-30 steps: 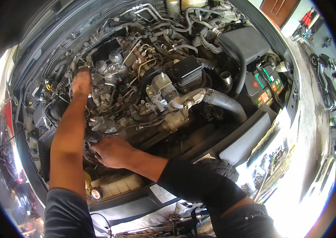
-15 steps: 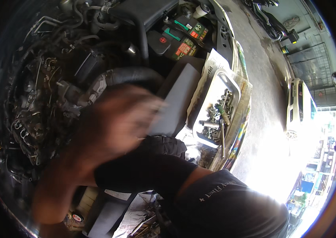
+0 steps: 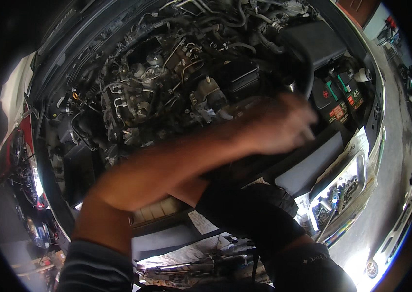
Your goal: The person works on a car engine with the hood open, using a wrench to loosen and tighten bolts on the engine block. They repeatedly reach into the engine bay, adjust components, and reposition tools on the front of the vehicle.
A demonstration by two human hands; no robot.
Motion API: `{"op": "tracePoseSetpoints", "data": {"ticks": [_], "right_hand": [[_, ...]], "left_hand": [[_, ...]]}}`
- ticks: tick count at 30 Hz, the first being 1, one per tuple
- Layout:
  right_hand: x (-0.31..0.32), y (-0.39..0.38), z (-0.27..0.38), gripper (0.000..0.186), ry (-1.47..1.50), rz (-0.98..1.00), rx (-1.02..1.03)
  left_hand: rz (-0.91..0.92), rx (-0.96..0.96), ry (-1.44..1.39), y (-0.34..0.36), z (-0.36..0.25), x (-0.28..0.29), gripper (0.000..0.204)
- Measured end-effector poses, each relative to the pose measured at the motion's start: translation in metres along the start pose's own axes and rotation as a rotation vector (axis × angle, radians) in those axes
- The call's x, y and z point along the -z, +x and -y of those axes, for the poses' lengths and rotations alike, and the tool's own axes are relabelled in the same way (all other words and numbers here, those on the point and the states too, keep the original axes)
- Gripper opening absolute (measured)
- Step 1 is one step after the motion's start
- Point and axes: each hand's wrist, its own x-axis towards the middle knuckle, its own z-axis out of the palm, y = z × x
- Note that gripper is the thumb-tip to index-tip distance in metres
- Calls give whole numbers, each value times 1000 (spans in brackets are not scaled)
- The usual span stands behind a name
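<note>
My left hand (image 3: 286,124) is smeared by motion, reaching across the engine (image 3: 152,78) toward the battery (image 3: 337,97), above the hose area at the right of the bay. Whether it holds anything cannot be made out. Its forearm crosses over my right arm, whose hand is hidden beneath it. My right arm wears a black sleeve. A grey trim panel (image 3: 313,163) lies below my left hand. At the bay's right edge, on newspaper (image 3: 364,138), sits a metal tray (image 3: 315,221) with several small fasteners and tools in it.
A translucent reservoir (image 3: 152,209) is at the front of the bay, a black box (image 3: 313,41) at the back right. A red vehicle part (image 3: 23,126) shows at the left. A white car (image 3: 391,248) stands on the concrete floor (image 3: 386,190) at the right.
My left hand has moved from the engine's upper left across to the right. The head view swung right toward the tray, then back.
</note>
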Motion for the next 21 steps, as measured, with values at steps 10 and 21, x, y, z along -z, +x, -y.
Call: {"op": "tracePoseSetpoints", "data": {"ticks": [10,21], "right_hand": [[42,18,26,25,-362,681,-269],[40,12,19,27,-362,691,-266]], "left_hand": [[342,1146,1019,-188,133,217,84],[369,940,1061,-187,159,206,49]]}}
